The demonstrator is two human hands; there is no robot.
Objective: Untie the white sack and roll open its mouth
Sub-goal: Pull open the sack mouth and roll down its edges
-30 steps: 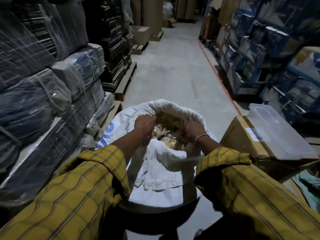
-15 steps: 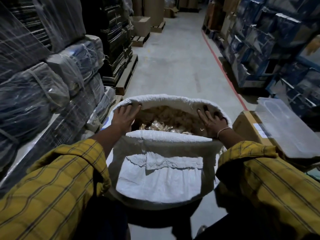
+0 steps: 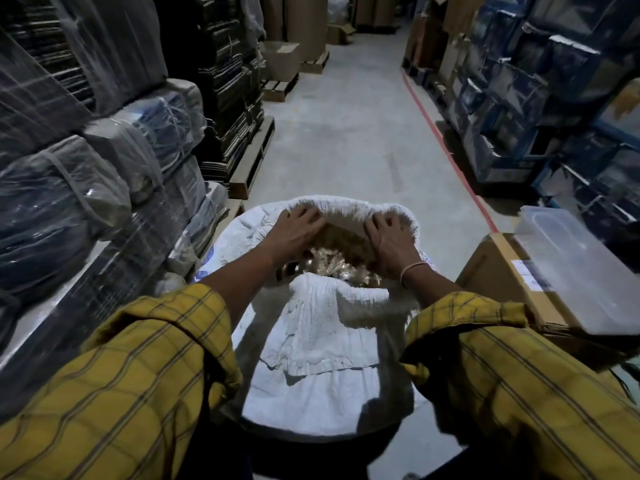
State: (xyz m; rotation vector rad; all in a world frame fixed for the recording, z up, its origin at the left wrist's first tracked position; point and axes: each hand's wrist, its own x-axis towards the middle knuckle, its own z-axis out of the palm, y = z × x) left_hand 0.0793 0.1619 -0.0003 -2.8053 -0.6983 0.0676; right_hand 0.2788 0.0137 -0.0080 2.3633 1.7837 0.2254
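A white woven sack point(image 3: 318, 368) stands upright in front of me with its mouth open. Its rim is rolled outward into a thick band. Brown, shiny packets point(image 3: 332, 265) fill the inside. My left hand point(image 3: 294, 233) grips the far rim on the left, fingers curled over the edge. On the right part of that far rim sits my right hand point(image 3: 391, 240), its fingers hooked over the fabric and a thin bangle at the wrist. The near rim bulges up between my forearms. No tie or string shows.
Plastic-wrapped bundles point(image 3: 86, 188) are stacked tight on the left. A cardboard box point(image 3: 502, 282) with a clear plastic lidded tub point(image 3: 568, 268) on it stands at my right. Blue crates point(image 3: 540, 98) line the right wall behind a red floor line. The concrete aisle point(image 3: 346, 133) runs ahead.
Both hands moved from the near middle of the mouth out to its sides, then to the far rim. The mouth has widened and its rim is rolled down.
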